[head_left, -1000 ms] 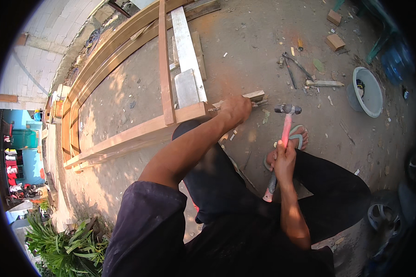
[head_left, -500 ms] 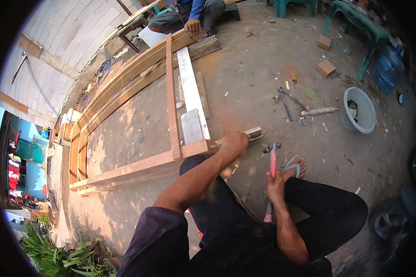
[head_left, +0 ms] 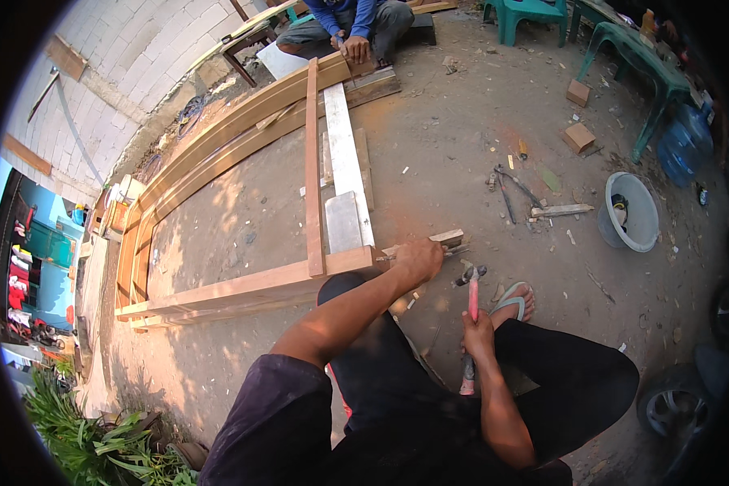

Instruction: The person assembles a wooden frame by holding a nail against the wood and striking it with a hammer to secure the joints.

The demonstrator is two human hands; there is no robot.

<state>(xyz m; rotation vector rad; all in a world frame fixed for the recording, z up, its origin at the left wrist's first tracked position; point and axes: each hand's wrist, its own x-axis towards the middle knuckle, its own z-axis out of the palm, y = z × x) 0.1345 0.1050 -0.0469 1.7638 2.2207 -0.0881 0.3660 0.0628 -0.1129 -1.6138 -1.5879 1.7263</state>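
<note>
My right hand (head_left: 478,336) is closed round the red handle of a hammer (head_left: 474,304), whose dark head points away from me. My left hand (head_left: 419,259) is a closed fist at the near right corner of a long wooden frame (head_left: 243,295). A thin dark piece shows between that fist and the frame's end; my fingers hide the rest, so I cannot make out what it is. Just beyond the fist, a short wood piece (head_left: 447,236) lies on the ground. The frame stretches away to the left, with a reddish crosspiece (head_left: 313,170) across it.
Opposite me a person in a blue sleeve (head_left: 364,18) has both hands at the frame's far end. A white board (head_left: 338,142) lies under the crosspiece. To the right are pincers (head_left: 520,186), a grey bucket (head_left: 646,212), a green bench (head_left: 636,53) and a water jug (head_left: 685,144).
The hammer head has dipped slightly towards my left fist, which stays at the frame corner. The other person's hands have come together at the far end. The whole view has shifted a little.
</note>
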